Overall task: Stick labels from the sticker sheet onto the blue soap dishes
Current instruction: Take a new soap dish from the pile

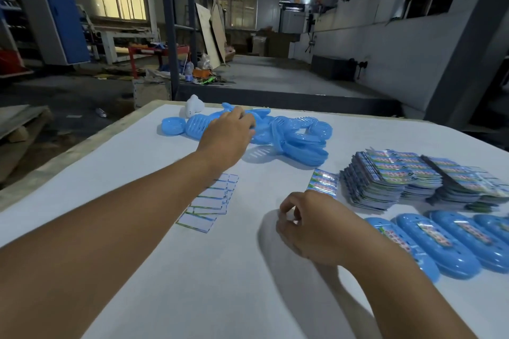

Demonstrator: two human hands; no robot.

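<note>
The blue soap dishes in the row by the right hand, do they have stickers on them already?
Yes. The blue soap dishes in the row each show a colourful label stuck along the top. The pile of dishes further away shows none.

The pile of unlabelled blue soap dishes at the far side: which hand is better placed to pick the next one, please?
Left. The left hand already reaches over the pile of blue soap dishes, its fingers on it. The right hand is near the table's front, beside the sticker sheet.
</note>
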